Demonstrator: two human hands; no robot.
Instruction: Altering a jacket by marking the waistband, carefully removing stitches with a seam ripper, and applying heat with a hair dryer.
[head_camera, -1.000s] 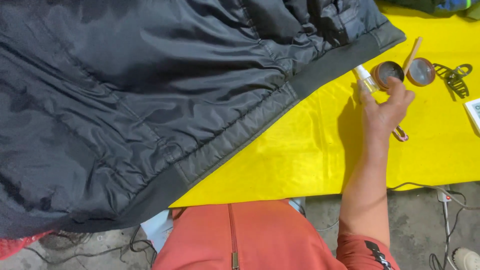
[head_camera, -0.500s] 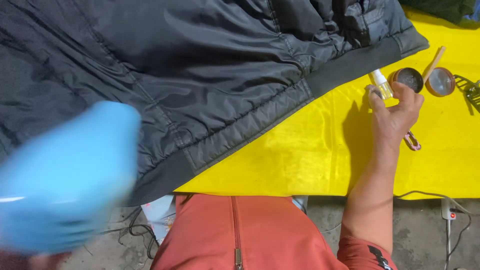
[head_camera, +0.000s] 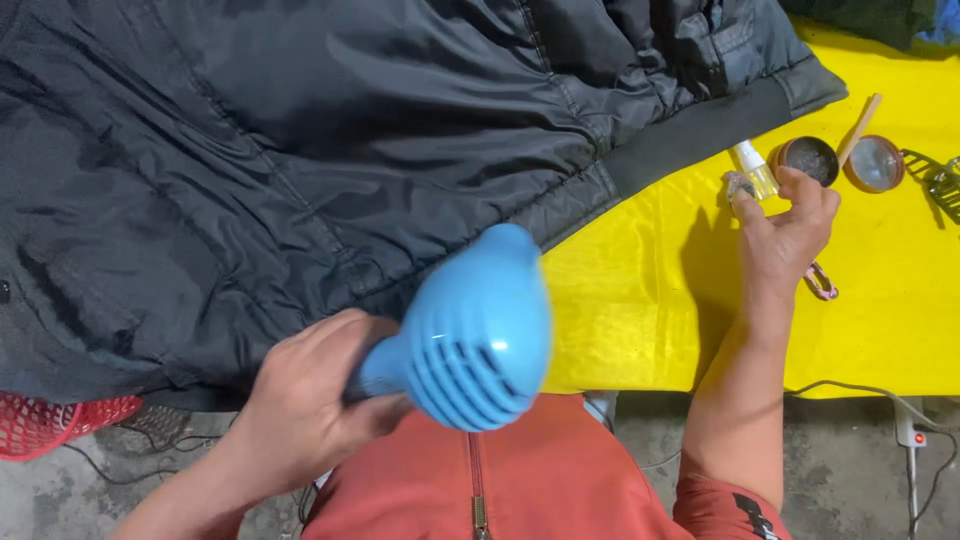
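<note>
Here the left hand (head_camera: 305, 400) grip wraps the blue hair dryer (head_camera: 470, 330) handle over the black jacket (head_camera: 300, 150).

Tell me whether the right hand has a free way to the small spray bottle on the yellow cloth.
Probably yes: the right hand hovers right beside the spray bottle, with nothing between them.

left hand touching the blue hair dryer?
Touching. The head view shows the left hand wrapped around the handle of the blue plastic hair dryer.
</note>
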